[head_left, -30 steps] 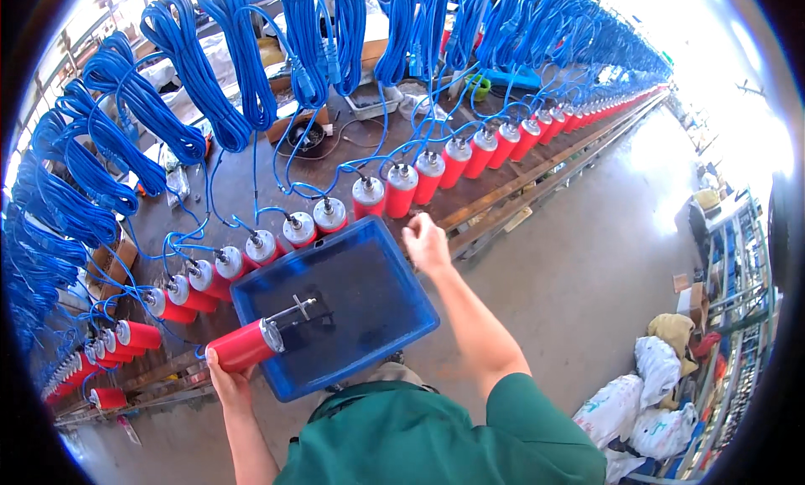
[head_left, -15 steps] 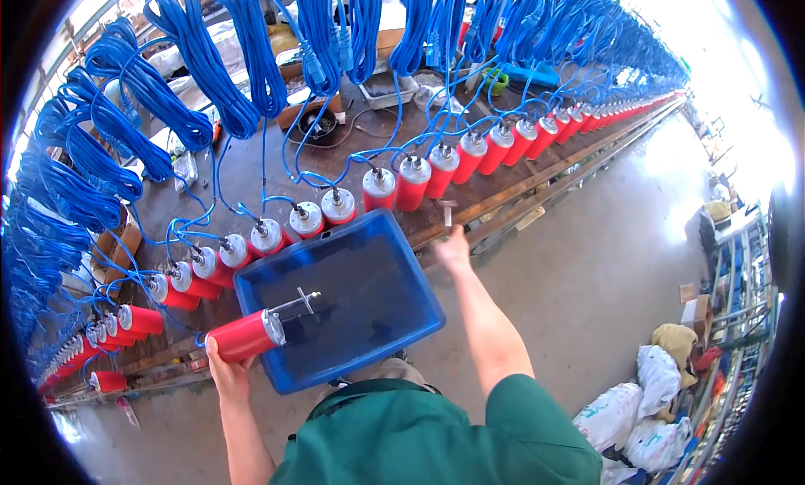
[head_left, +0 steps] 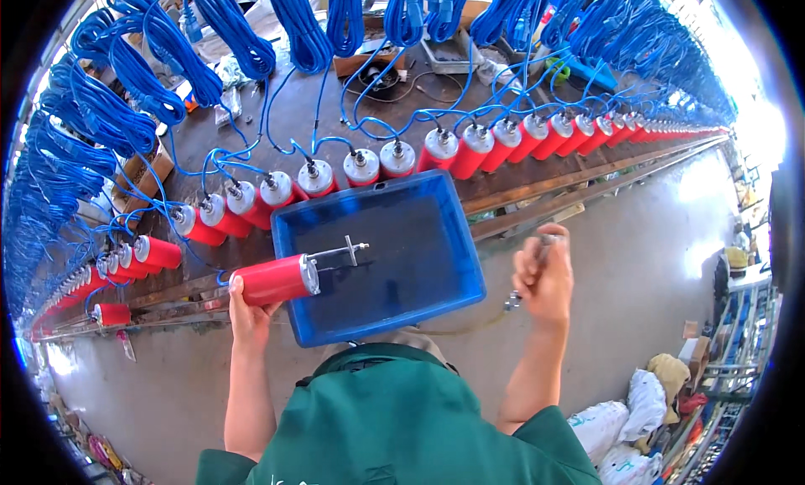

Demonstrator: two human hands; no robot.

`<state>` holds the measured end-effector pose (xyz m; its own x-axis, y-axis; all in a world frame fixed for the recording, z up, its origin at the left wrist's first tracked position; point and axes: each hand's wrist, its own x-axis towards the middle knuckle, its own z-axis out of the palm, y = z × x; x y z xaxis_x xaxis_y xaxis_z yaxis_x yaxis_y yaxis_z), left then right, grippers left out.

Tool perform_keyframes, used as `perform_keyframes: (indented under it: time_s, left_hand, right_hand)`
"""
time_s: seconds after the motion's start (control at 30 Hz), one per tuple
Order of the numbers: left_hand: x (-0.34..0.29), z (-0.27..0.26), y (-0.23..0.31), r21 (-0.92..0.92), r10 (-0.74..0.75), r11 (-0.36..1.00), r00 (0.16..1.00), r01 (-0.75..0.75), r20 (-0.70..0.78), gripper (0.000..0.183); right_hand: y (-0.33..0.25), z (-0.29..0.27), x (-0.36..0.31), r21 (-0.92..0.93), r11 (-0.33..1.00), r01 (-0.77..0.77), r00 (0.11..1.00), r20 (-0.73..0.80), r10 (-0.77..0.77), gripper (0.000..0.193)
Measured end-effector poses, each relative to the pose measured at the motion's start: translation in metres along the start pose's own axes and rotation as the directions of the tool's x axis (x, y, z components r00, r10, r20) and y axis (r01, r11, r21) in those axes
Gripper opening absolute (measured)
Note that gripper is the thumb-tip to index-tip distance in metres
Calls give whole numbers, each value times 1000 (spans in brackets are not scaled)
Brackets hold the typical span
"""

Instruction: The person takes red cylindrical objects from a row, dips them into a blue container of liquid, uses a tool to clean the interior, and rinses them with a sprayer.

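Note:
My left hand (head_left: 250,317) is wrapped round the back end of a red cylinder (head_left: 268,282), held almost level over the left part of a blue plastic tub (head_left: 470,294). From the cylinder's silver end cap (head_left: 310,275) two thin metal rods stick out, joined by a crossbar with a small brass-coloured tip (head_left: 362,247). To the right of the tub, my right hand (head_left: 549,275) is raised with its fingers curled round a small greyish object, mostly hidden. Just below those fingers hangs a shiny metal fitting (head_left: 512,300), with a thin tan hose running left toward my body.
A long row of red cylinders (head_left: 470,154) with blue cables stands along the bench (head_left: 293,116). Coiled blue cables (head_left: 298,24) hang above. A grey tray (head_left: 449,56) lies at the back. White sacks (head_left: 646,401) and a metal rack (head_left: 721,384) stand at the right.
My right hand has drawn back from the T-shaped object at the bench edge and now sits closed, further right. The tub and the held red cylinder appear shifted up and right as the view moved.

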<state>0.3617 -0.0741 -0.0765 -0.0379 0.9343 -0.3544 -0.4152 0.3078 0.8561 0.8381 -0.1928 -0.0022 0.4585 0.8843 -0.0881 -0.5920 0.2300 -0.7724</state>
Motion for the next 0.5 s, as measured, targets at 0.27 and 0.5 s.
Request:
perform_keyframes:
  time_s: [0.27,0.5]
  left_hand:
    - [6,-5,-4,-28,-55,998,998,55,-9,66]
    - [7,-12,-10,-64,-39,997,999,38,-15,64]
  right_hand:
    - [112,100,43,-390,809,-439,858,83,506,8]
    - [158,120,51,-389,742,-546,795,40,605,16]
